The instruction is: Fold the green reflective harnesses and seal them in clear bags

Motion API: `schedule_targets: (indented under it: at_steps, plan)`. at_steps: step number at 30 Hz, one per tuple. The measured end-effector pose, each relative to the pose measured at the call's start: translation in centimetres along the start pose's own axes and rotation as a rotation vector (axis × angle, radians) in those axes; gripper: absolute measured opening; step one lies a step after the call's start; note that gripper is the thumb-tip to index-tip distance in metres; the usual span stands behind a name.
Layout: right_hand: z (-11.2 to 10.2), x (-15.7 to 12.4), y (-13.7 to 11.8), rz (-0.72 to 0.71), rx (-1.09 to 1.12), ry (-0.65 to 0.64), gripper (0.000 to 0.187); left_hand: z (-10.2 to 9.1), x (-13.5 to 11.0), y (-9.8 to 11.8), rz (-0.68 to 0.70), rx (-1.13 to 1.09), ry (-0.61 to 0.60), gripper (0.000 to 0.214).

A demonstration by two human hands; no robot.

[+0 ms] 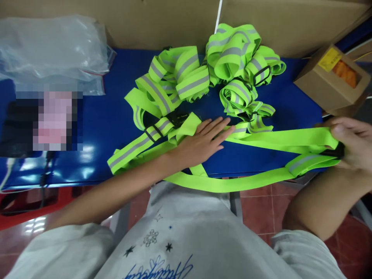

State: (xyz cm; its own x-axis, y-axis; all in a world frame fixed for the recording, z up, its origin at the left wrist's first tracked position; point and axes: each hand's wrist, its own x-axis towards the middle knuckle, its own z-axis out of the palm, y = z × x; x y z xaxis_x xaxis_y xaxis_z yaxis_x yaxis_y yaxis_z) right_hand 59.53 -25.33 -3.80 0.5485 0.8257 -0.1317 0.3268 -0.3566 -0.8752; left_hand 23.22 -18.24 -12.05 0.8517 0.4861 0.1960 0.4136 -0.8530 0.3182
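A neon green reflective strap harness (273, 140) lies stretched across the blue table (104, 116), looping over the front edge. My left hand (203, 140) lies flat on it with fingers stretched out, pressing the straps near the middle. My right hand (351, 143) is closed on the harness's far right end, where a black buckle (337, 152) shows between the fingers. More neon straps with grey reflective bands sit behind: one loose bundle (171, 83) at centre and a rolled pile (241, 58) to its right.
Clear plastic bags (49, 50) are heaped at the back left. A cardboard box (334, 79) with an orange item inside stands at the right. Large cardboard sheets (162, 19) line the back. A blurred dark object (17, 128) lies at the left. Red floor tiles show below.
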Motion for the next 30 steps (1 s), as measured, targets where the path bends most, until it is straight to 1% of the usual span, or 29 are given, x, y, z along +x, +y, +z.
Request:
schedule_targets:
  at_steps: [2,4,6,8,9,10,12,14,16,17,19,21,23,26,28,30]
  plan:
    - [-0.6,-0.4,0.2,-0.064,-0.118,-0.043,0.066,-0.1,-1.0,-1.5,0.017,-0.014,-0.098,0.061]
    - [-1.3,-0.6,0.7,-0.137,-0.287,-0.141,0.056,-0.5,-1.8,-2.6,0.033,-0.005,-0.111,0.069]
    - [-2.0,-0.5,1.3,-0.195,-0.431,-0.24,0.048,-0.9,-2.3,-3.4,0.034,0.015,-0.08,0.072]
    - [-2.4,-0.2,2.1,-0.229,-0.509,-0.298,0.042,-1.1,-2.5,-3.8,0.022,0.038,-0.028,0.067]
    - [-2.5,0.0,2.5,-0.241,-0.51,-0.3,0.04,-1.1,-2.5,-3.9,0.017,0.052,0.002,0.063]
    - [-2.5,0.3,3.0,-0.249,-0.49,-0.277,0.038,-1.0,-2.5,-4.0,0.012,0.065,0.032,0.057]
    - [-2.3,0.9,4.0,-0.259,-0.401,-0.156,0.035,-0.9,-2.4,-4.1,0.004,0.083,0.097,0.044]
    - [-2.1,1.7,5.2,-0.27,-0.206,0.043,0.036,-0.8,-2.3,-4.2,-0.01,0.091,0.14,0.036]
    - [-2.0,2.7,6.4,-0.272,0.124,0.231,0.038,-1.0,-2.3,-4.2,-0.034,0.11,0.162,0.034]
    - [-2.0,3.1,7.1,-0.27,0.307,0.295,0.04,-1.1,-2.3,-4.2,-0.045,0.125,0.163,0.034]
    - [-2.1,4.1,8.2,-0.265,0.591,0.364,0.042,-1.3,-2.4,-4.1,-0.059,0.16,0.167,0.033]
    - [-2.1,4.7,8.8,-0.256,0.721,0.377,0.042,-1.3,-2.4,-4.0,-0.054,0.186,0.179,0.033]
    - [-1.8,4.9,9.0,-0.238,0.792,0.369,0.043,-1.3,-2.4,-3.9,-0.055,0.196,0.202,0.032]
    - [-0.6,4.4,8.8,-0.23,0.853,0.279,0.04,-1.1,-2.2,-3.6,-0.086,0.215,0.261,0.027]
    - [0.5,3.8,8.4,-0.273,0.822,0.231,0.036,-0.9,-1.7,-2.9,-0.104,0.255,0.299,0.025]
    - [1.5,3.0,8.1,-0.354,0.666,0.215,0.034,-0.6,-0.9,-2.1,-0.12,0.292,0.307,0.033]
